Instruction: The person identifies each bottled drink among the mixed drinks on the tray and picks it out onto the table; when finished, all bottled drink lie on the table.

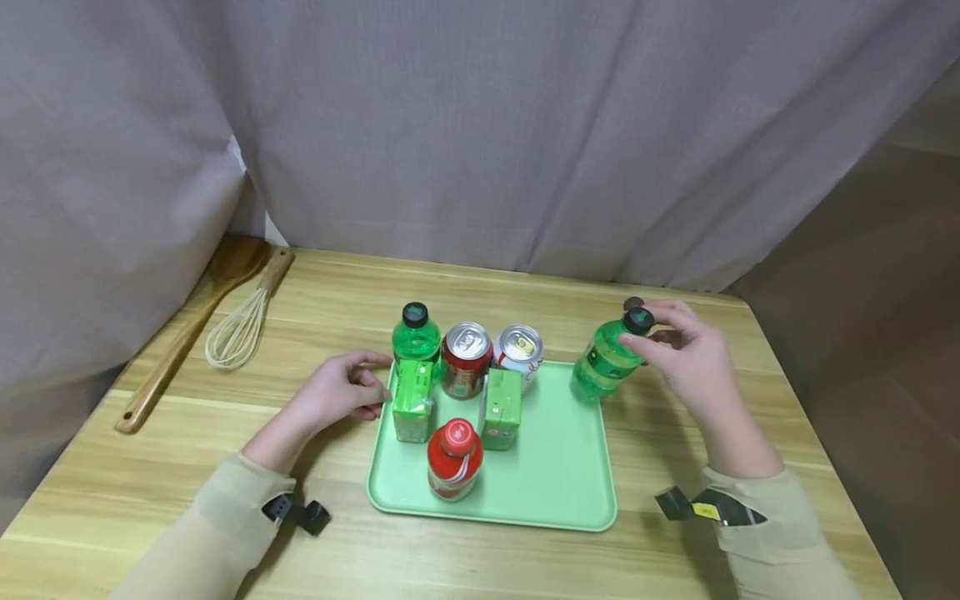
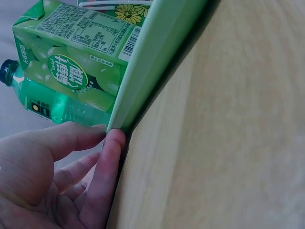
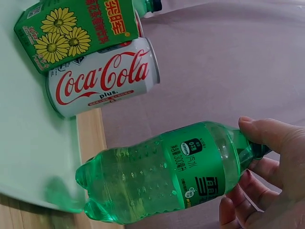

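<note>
My right hand [image 1: 693, 354] grips a green soda bottle [image 1: 606, 357] by its neck below the black cap. The bottle leans at the back right corner of a light green tray [image 1: 558, 471]; whether its base touches the tray I cannot tell. With thumb and fingertip, my left hand [image 1: 333, 392] pinches the tray's left rim, as the left wrist view shows. On the tray stand another green bottle [image 1: 415, 337], a red can [image 1: 467, 358], a white Coca-Cola can [image 3: 102, 78], two green drink cartons [image 1: 412, 402] [image 1: 502, 408] and a red-capped bottle [image 1: 454, 460].
A wooden spoon [image 1: 176, 360] and a whisk [image 1: 238, 332] with a wooden handle lie at the back left of the wooden table [image 1: 352, 554]. Grey cloth [image 1: 480, 142] hangs behind the table and along its sides.
</note>
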`<action>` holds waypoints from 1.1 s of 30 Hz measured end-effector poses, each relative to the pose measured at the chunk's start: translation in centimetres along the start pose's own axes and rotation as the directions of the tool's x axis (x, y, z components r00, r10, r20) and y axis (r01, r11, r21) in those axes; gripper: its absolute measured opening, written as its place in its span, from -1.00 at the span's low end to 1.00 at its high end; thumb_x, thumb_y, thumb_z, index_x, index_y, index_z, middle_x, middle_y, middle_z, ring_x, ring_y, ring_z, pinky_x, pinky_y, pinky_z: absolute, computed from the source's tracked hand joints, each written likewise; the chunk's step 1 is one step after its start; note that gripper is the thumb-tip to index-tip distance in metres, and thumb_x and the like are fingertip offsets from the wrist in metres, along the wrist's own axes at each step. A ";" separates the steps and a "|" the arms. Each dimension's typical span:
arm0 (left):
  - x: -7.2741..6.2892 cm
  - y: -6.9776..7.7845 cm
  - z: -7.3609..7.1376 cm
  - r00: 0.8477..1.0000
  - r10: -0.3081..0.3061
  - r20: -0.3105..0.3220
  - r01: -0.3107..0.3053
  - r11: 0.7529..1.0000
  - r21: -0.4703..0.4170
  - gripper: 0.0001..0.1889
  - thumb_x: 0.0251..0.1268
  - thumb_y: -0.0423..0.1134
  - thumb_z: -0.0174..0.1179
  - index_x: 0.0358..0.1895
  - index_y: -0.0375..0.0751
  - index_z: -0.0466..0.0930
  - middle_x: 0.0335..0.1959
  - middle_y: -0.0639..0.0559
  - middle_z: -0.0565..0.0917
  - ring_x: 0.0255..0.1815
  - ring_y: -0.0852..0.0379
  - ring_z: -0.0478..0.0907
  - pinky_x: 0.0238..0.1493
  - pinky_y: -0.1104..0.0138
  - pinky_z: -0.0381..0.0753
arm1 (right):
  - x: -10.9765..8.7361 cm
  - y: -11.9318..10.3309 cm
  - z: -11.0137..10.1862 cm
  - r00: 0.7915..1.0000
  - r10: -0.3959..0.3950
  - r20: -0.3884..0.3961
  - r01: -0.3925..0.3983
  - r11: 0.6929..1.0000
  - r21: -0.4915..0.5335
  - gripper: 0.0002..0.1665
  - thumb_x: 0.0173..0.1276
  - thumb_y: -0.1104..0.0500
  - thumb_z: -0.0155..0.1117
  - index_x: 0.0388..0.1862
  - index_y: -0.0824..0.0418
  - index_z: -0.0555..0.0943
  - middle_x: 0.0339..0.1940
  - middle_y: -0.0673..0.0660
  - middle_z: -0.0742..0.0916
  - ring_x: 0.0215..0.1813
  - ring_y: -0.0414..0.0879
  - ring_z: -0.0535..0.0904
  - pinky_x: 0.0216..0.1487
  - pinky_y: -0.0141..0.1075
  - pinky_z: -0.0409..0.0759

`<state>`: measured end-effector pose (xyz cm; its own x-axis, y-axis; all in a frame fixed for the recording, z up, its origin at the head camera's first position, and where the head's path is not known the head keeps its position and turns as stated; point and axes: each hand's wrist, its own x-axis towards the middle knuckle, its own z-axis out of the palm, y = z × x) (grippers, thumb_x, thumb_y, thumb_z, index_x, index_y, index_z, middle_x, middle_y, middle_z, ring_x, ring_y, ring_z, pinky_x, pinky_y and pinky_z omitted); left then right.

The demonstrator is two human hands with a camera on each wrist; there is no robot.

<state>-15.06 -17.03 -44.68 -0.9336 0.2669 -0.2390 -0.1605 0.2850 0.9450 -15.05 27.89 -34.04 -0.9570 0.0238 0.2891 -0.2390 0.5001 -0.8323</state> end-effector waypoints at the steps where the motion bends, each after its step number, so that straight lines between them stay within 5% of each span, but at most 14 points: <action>1: 0.0 0.0 0.0 1.000 -0.001 0.002 0.001 1.000 0.000 -0.38 0.28 -0.46 0.33 0.41 -0.36 0.41 -0.27 -0.20 0.70 -0.40 0.05 0.70 -0.30 0.21 0.84 | 0.0 0.0 -0.1 1.000 0.004 -0.006 -0.004 1.000 -0.001 -0.57 0.27 0.29 0.54 0.10 0.37 0.70 -0.01 -0.25 0.67 -0.21 -0.25 0.64 -0.31 -0.56 0.62; 33: -0.1 0.3 0.0 1.000 -0.006 0.000 0.006 1.000 0.011 -0.42 0.30 -0.47 0.29 0.40 -0.36 0.43 -0.26 -0.23 0.70 -0.41 0.04 0.69 -0.30 0.19 0.84 | -0.7 2.1 -4.2 0.989 0.138 -0.062 -0.147 0.973 -0.177 -0.48 0.32 0.06 0.54 0.15 0.30 0.67 0.03 -0.33 0.57 -0.19 -0.36 0.60 -0.29 -0.60 0.52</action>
<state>-14.96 -16.98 -44.41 -0.9328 0.2648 -0.2444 -0.1622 0.2970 0.9410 -14.16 32.56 -34.07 -0.9687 0.1464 0.2006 -0.0630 0.6366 -0.7686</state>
